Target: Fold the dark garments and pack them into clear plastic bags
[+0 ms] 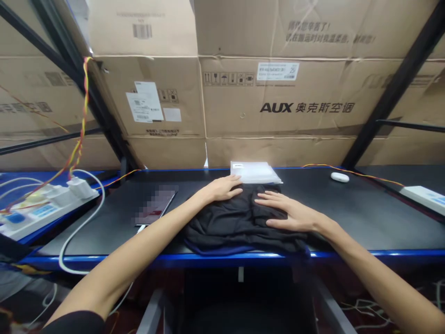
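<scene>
A bundle of black cloth (225, 225), with a dark blue edge along its near side, lies crumpled at the front of the black tabletop. On its far left part rests my left hand (222, 188), fingers stretched out and close to a stack of clear plastic packets (255, 172). My right hand (288, 211) lies on the right part of the cloth, its fingers spread. Neither hand grips anything. What kind of garment or fabric this is, the folds do not show.
Left of the cloth lies a phone (156, 208) with a white cable. A power strip (52, 206) with plugs stands at far left, another white strip (426, 198) at far right. A small white case (340, 177) sits toward the back. Cardboard (236, 120) walls the rear.
</scene>
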